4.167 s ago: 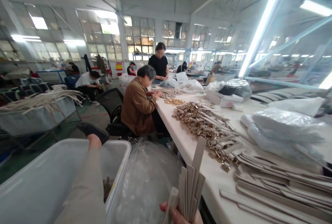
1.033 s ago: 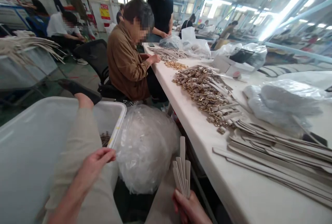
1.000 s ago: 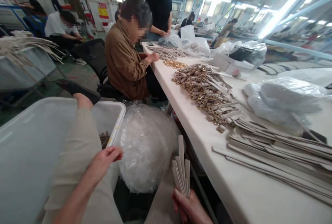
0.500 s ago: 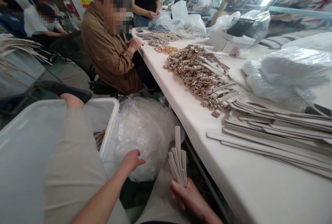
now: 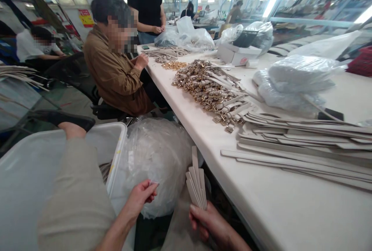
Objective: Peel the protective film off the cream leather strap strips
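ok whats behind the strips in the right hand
Past the edges of the strips in the right hand, a bulky plastic bag and part of a trouser leg show behind. Whatever the strips and hand cover can't be seen.

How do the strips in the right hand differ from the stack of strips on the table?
Pose: the held strips fan out from the right hand, while the stack of strips lies along the table. Number: the held strips are a small handful; the stack of strips has visibly more. Shared: both are flat, narrow and pale greyish-beige.
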Tool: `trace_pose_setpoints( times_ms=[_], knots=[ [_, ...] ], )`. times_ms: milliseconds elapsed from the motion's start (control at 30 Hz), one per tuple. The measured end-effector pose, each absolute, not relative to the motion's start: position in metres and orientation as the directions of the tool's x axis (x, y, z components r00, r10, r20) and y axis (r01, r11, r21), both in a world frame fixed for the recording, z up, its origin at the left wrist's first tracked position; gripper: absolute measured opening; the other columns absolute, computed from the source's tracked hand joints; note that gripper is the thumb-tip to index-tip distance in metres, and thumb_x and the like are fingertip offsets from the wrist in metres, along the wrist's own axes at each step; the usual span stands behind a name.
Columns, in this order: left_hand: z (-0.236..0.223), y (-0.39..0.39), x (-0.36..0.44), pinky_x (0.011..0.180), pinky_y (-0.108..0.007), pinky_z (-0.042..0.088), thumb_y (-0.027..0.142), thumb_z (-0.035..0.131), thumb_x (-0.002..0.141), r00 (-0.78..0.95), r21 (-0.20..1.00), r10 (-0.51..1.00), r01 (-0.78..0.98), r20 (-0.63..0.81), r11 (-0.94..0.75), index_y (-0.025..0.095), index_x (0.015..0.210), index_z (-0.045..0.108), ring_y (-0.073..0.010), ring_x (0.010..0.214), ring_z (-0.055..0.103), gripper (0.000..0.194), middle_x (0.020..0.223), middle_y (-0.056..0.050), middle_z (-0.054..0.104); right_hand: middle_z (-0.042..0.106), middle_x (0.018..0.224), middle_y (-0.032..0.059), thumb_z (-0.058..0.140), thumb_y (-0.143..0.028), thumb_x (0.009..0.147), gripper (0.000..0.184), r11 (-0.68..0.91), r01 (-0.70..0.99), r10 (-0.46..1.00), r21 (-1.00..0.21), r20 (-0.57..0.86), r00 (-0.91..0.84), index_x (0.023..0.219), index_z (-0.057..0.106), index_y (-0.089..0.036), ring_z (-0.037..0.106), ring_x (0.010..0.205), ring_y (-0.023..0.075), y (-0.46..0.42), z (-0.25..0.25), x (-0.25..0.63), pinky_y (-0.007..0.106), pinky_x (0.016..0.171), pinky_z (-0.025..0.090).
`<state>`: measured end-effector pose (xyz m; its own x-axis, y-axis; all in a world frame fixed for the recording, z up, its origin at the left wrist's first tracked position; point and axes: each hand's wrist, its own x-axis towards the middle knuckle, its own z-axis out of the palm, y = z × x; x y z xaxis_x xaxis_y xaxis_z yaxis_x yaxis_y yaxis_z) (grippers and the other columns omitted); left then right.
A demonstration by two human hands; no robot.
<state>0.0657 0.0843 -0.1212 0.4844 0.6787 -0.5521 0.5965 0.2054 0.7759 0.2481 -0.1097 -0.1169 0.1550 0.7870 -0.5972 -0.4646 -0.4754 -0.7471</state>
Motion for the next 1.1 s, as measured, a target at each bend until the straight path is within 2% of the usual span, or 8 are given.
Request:
trace_pose_setpoints(
  times_ms=[100, 267, 400, 600, 733, 833, 967, 1100],
  knots=[
    [-0.096, 0.062, 0.053, 0.065, -0.028, 0.044, 0.064, 0.07, 0.066, 0.488, 0.801, 0.642, 0.451, -0.591, 0.395, 0.02, 0.072, 0.062, -0.0165, 0.063, 0.053, 0.045, 0.068, -0.001, 0.061, 0.061, 0.057, -0.0013, 0.066, -0.057, 0.076, 0.045, -0.466, -0.539, 0.798, -0.702, -0.597, 0.086, 0.076, 0.066, -0.012, 0.028, 0.034, 0.003, -0.102, -0.112, 0.247, 0.017, 0.034, 0.027],
    [-0.07, 0.027, 0.036, 0.068, -0.026, 0.041, 0.062, 0.076, 0.067, 0.542, 0.806, 0.597, 0.417, -0.591, 0.42, 0.016, 0.07, 0.07, -0.0168, 0.067, 0.051, 0.047, 0.067, -0.002, 0.062, 0.076, 0.079, 0.0078, 0.071, -0.054, 0.072, 0.05, -0.538, -0.618, 0.786, -0.573, -0.606, -0.121, 0.094, 0.071, -0.01, 0.028, 0.035, 0.0018, -0.075, -0.104, 0.227, 0.021, 0.039, 0.042],
    [-0.057, 0.01, 0.03, 0.067, -0.025, 0.038, 0.063, 0.08, 0.062, 0.549, 0.781, 0.557, 0.405, -0.623, 0.475, 0.015, 0.069, 0.073, -0.0165, 0.068, 0.048, 0.049, 0.066, -0.002, 0.06, 0.068, 0.07, -0.0018, 0.08, -0.049, 0.063, 0.048, -0.557, -0.698, 0.757, -0.451, -0.62, -0.204, 0.091, 0.068, -0.013, 0.027, 0.035, 0.0009, -0.052, -0.096, 0.209, 0.021, 0.04, 0.044],
    [-0.064, 0.001, 0.017, 0.069, -0.026, 0.036, 0.062, 0.078, 0.067, 0.625, 0.807, 0.513, 0.42, -0.588, 0.414, 0.014, 0.078, 0.077, -0.0171, 0.072, 0.047, 0.048, 0.07, -0.002, 0.059, 0.041, 0.045, -0.0129, 0.078, -0.03, 0.061, 0.026, -0.473, -0.697, 0.824, -0.539, -0.55, -0.133, 0.077, 0.064, -0.016, 0.023, 0.035, 0.0027, -0.036, -0.075, 0.201, 0.017, 0.039, 0.038],
    [-0.078, 0.002, 0.004, 0.074, -0.028, 0.04, 0.062, 0.076, 0.071, 0.626, 0.817, 0.526, 0.446, -0.577, 0.365, 0.015, 0.077, 0.078, -0.0202, 0.078, 0.052, 0.047, 0.077, -0.004, 0.063, 0.054, 0.054, -0.0073, 0.072, -0.02, 0.062, 0.013, -0.371, -0.65, 0.866, -0.663, -0.5, 0.016, 0.07, 0.065, -0.014, 0.027, 0.036, 0.0019, -0.035, -0.063, 0.202, 0.018, 0.04, 0.036],
    [-0.083, 0.008, -0.002, 0.08, -0.031, 0.043, 0.067, 0.077, 0.067, 0.629, 0.813, 0.515, 0.456, -0.582, 0.362, 0.017, 0.082, 0.079, -0.0244, 0.084, 0.058, 0.052, 0.082, -0.006, 0.069, 0.051, 0.051, -0.0075, 0.068, -0.019, 0.064, 0.007, -0.304, -0.572, 0.875, -0.762, -0.461, 0.149, 0.067, 0.064, -0.014, 0.029, 0.036, 0.0027, -0.035, -0.058, 0.203, 0.018, 0.039, 0.034],
    [-0.081, 0.012, 0.001, 0.095, -0.037, 0.046, 0.078, 0.063, 0.072, 0.637, 0.771, 0.482, 0.306, -0.602, 0.559, 0.021, 0.111, 0.077, -0.0312, 0.11, 0.06, 0.071, 0.112, -0.011, 0.073, 0.039, 0.043, -0.0111, 0.068, -0.021, 0.065, 0.009, -0.297, -0.585, 0.885, -0.755, -0.447, 0.127, 0.065, 0.06, -0.017, 0.027, 0.036, 0.0042, -0.037, -0.056, 0.204, 0.019, 0.041, 0.037],
    [-0.076, 0.013, 0.03, 0.107, -0.034, 0.043, 0.071, 0.055, 0.085, 0.638, 0.64, 0.469, 0.049, -0.611, 0.767, 0.02, 0.12, 0.072, -0.0263, 0.122, 0.059, 0.064, 0.124, -0.011, 0.07, 0.036, 0.039, -0.0121, 0.067, -0.021, 0.066, 0.009, -0.332, -0.621, 0.902, -0.71, -0.432, 0.013, 0.064, 0.059, -0.018, 0.025, 0.035, 0.0046, -0.044, -0.055, 0.2, 0.019, 0.042, 0.04]
  ],
)
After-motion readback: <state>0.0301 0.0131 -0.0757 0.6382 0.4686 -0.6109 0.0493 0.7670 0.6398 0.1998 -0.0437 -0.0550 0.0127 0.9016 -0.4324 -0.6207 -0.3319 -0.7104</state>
